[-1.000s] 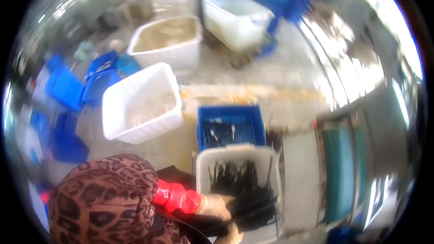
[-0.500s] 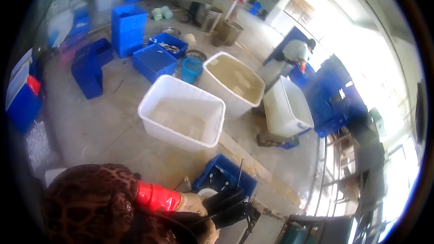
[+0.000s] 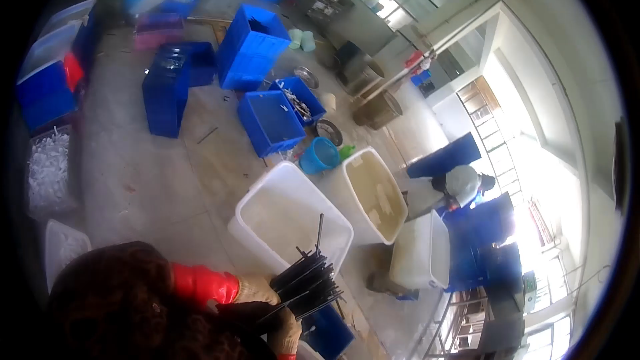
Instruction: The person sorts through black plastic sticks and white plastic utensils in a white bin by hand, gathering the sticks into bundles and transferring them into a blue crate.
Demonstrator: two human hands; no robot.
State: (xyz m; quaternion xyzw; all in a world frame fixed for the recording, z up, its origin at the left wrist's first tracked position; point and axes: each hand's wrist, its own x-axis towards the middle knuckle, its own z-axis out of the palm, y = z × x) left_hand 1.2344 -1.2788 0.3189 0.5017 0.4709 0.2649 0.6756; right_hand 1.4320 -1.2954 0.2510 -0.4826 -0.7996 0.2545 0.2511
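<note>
A thick bundle of long, thin black rods [image 3: 305, 287] is held in front of me, its ends uneven and one rod sticking up above the others. My left hand [image 3: 259, 291], in a beige work glove below a shiny red cuff, is closed around the bundle's near side. Below it, my right hand [image 3: 288, 333], also gloved, grips the bundle from underneath; its fingers are partly hidden. The rods overlap the near rim of a white tub [image 3: 248, 223] in view. Under them, a blue crate [image 3: 327, 337] is partly covered.
Two more white tubs, one with cloudy water [image 3: 363, 190] and another [image 3: 420, 253], stand to the right. A person [image 3: 461, 185] bends beyond them. Blue crates [image 3: 270, 123], a light-blue bucket [image 3: 320, 155] and steel drums [image 3: 378, 109] stand farther off. White pieces [image 3: 50, 172] fill a container at left.
My view has turned, shifting the room's contents. Both hands have raised the black rods from in front of the blue crate to beside the nearest white tub, their ends now pointing up.
</note>
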